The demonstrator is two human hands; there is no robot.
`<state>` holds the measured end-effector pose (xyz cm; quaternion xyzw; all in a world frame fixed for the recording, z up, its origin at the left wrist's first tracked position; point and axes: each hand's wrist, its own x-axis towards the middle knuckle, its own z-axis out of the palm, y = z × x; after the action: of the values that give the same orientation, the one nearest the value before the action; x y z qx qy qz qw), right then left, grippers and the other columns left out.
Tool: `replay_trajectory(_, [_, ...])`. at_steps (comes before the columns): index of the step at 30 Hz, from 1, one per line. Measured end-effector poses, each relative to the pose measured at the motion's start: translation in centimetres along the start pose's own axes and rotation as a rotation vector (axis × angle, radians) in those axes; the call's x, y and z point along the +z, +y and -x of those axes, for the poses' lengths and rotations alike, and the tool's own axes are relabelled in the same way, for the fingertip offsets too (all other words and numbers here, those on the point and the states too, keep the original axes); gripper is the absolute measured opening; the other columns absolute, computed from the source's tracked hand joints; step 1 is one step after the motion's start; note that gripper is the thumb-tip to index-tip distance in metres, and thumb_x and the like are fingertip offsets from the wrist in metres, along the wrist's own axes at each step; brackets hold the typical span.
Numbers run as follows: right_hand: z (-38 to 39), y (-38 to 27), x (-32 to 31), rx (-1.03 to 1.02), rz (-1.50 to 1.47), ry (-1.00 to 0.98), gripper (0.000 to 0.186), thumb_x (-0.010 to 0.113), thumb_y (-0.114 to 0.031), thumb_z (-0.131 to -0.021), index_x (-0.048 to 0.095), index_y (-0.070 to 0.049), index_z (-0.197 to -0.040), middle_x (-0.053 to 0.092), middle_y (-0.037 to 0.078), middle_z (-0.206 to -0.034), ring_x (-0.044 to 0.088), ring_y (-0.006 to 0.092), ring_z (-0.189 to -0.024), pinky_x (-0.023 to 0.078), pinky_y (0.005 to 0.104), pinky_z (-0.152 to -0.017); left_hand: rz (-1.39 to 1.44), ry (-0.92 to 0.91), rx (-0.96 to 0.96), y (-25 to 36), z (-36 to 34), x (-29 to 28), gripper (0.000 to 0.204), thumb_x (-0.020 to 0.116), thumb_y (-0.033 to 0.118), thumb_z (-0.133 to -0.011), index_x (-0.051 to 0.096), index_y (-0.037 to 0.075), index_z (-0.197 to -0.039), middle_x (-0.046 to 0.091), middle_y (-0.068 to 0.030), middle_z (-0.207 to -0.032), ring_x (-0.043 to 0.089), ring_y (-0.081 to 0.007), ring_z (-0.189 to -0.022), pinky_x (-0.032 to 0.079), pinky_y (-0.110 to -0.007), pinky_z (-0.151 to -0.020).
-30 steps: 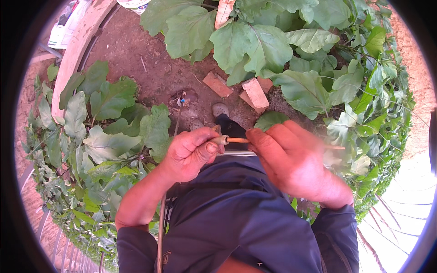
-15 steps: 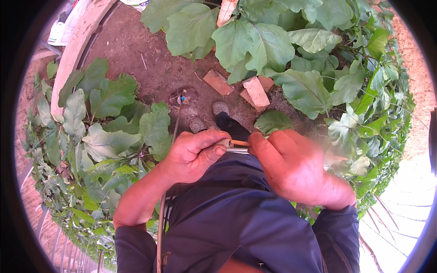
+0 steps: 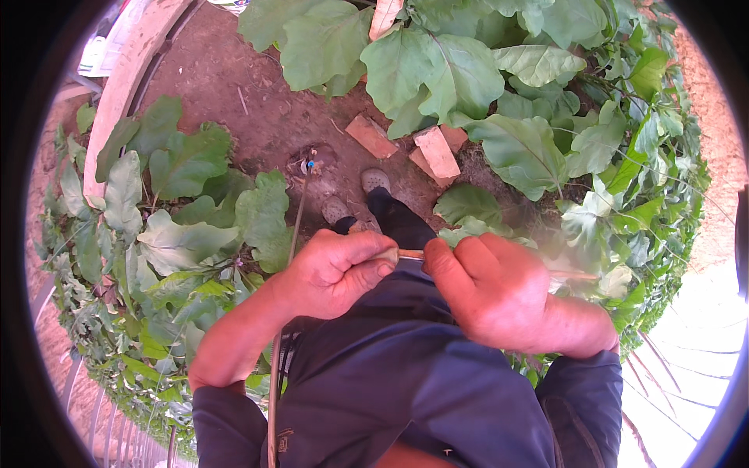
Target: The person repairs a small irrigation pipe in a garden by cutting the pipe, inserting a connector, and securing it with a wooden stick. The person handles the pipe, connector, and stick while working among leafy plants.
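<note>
In front of my lap, both hands meet on a thin orange-brown stick (image 3: 411, 254). My left hand (image 3: 335, 271) is closed, thumb and forefinger pinching a pale, short piece (image 3: 392, 255) at the stick's left end. What that piece is I cannot make out. Closed around the stick further right is my right hand (image 3: 491, 285), its knuckles up. The stick's other end shows blurred beyond the wrist. Whether the right fingers hide anything else cannot be seen. A long thin pole (image 3: 295, 226) with a blue tip slants past my left hand, running down beside my left thigh.
Broad-leaved green plants (image 3: 187, 168) grow on the left, and taller ones (image 3: 519, 152) on the right. Several bricks (image 3: 437, 151) lie on the reddish soil (image 3: 218, 70) ahead of my shoes (image 3: 375, 179). A curved pale beam (image 3: 129, 78) borders the far left.
My hands have shifted slightly, the right one a little lower. A silvery strip seen under the stick earlier no longer shows. The pole has moved slightly left in view.
</note>
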<state>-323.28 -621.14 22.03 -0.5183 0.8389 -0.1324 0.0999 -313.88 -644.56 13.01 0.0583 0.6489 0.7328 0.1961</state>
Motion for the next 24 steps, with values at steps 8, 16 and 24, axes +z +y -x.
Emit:
replay_trajectory(8, [1.4,-0.8,1.4,0.016,-0.053,0.020,0.030,0.069,-0.014,-0.068,0.066,-0.003,-0.095,0.046,0.002,-0.069,0.053,0.0157,-0.056,0.041,0.0321,-0.043,0.000,-0.091,0.065,-0.1,0.2,0.0,0.016,0.069,0.005,-0.101,0.067,-0.003,-0.115,0.073,-0.0105,-0.087,0.075,-0.0244,-0.076,0.057,-0.033,-0.069])
replay_trajectory(16, [1.3,-1.2,1.5,0.045,-0.144,0.033,0.032,0.074,-0.011,-0.072,0.069,0.001,-0.101,0.047,0.003,-0.068,0.054,0.0178,-0.054,0.041,0.0347,-0.041,0.013,-0.137,0.043,0.4,0.0,-0.1,0.015,0.069,0.008,-0.101,0.068,-0.001,-0.112,0.072,-0.0110,-0.083,0.073,-0.0267,-0.072,0.056,-0.034,-0.065])
replay_trajectory(24, [1.4,-1.9,1.1,0.067,-0.159,-0.016,0.020,0.070,-0.012,-0.073,0.062,-0.005,-0.090,0.047,0.004,-0.070,0.056,0.0180,-0.057,0.044,0.0343,-0.044,0.001,-0.147,0.109,0.2,0.1,-0.1,0.013,0.070,0.007,-0.098,0.068,0.001,-0.109,0.072,-0.0111,-0.077,0.073,-0.0320,-0.067,0.055,-0.038,-0.059])
